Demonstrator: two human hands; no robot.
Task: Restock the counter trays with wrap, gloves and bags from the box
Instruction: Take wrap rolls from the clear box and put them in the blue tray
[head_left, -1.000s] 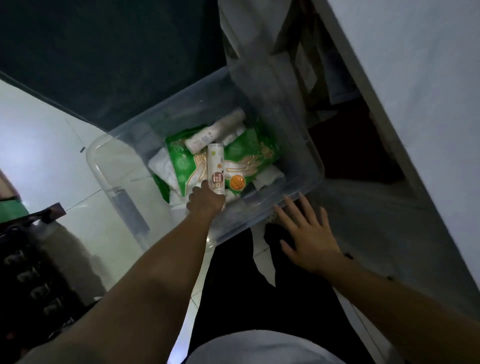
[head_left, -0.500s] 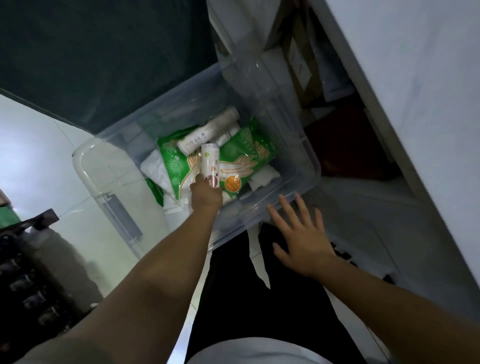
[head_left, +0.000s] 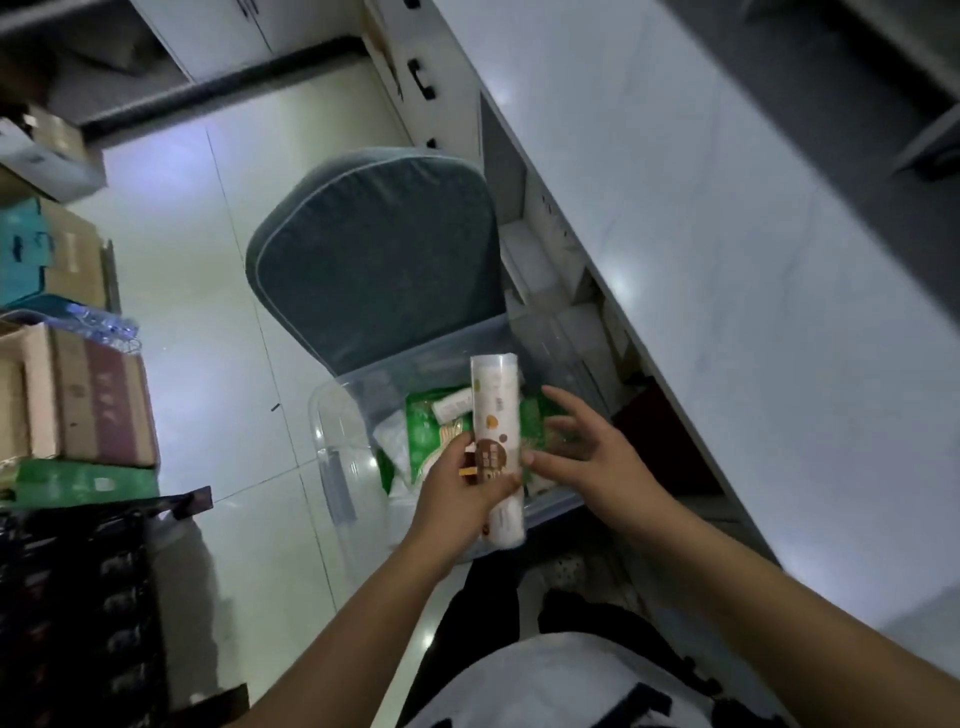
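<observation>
At frame centre a roll (head_left: 496, 447) was grasped low by the left hand (head_left: 460, 493); the right hand (head_left: 587, 457) was spread, holding nothing. Gripped so low, the roll could tip back into the box (head_left: 337, 467).

White roll (head_left: 496, 415) upright (brown label)

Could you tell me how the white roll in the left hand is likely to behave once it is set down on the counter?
The roll is a smooth cylinder, so lying flat it would probably roll. The left hand lifts it alone, so it seems light. Its glossy wrapper may be slippery.
</observation>
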